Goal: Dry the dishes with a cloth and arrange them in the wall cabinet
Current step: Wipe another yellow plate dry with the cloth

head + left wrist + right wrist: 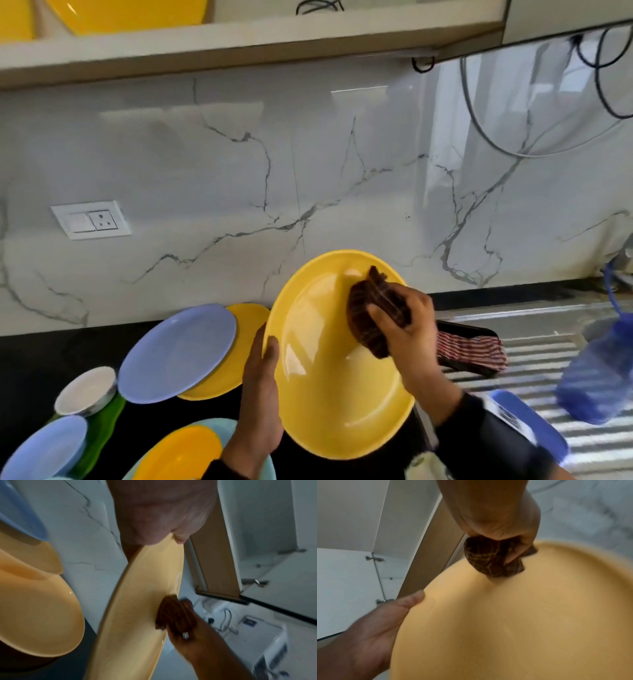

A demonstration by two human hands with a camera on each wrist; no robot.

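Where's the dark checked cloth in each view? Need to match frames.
Head: dark checked cloth right of centre, low, gripped by the right hand on the yellow plate.
Left wrist: centre-right, lower half.
Right wrist: upper centre.
Shared landmark: the yellow plate.

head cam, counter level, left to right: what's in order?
white bowl → blue plate → left hand → yellow plate, held tilted → right hand pressing the dark cloth on it → striped cloth → blue mesh bag
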